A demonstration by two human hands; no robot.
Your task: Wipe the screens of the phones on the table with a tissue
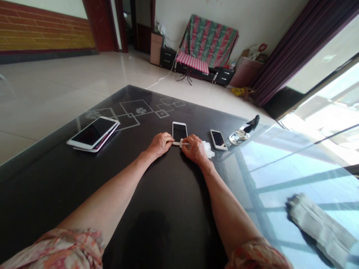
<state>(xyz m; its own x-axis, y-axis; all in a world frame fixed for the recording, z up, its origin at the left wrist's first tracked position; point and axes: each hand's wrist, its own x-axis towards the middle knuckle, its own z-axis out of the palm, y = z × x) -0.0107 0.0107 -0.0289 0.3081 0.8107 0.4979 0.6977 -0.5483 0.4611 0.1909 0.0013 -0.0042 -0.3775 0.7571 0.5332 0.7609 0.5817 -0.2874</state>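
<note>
A white-framed smartphone [180, 130] with a dark screen lies on the black table between my hands. My left hand [160, 145] is closed, thumb and fingers pinching the phone's lower left corner. At the phone's lower right, my right hand [194, 148] is closed around a small, thin white piece [182, 142] that touches the phone's bottom edge; its exact kind is too small to tell. Crumpled white tissue [208, 149] lies just right of that hand, partly hidden behind it. A second white smartphone [218, 140] rests farther right.
Two stacked tablets [94, 132] lie on the left of the table [168, 209]. On the right stands a clear bottle with a black top [241, 135]. A greyish folded cloth [319, 228] lies at the near right. Beyond the table is a small striped stand [193, 61].
</note>
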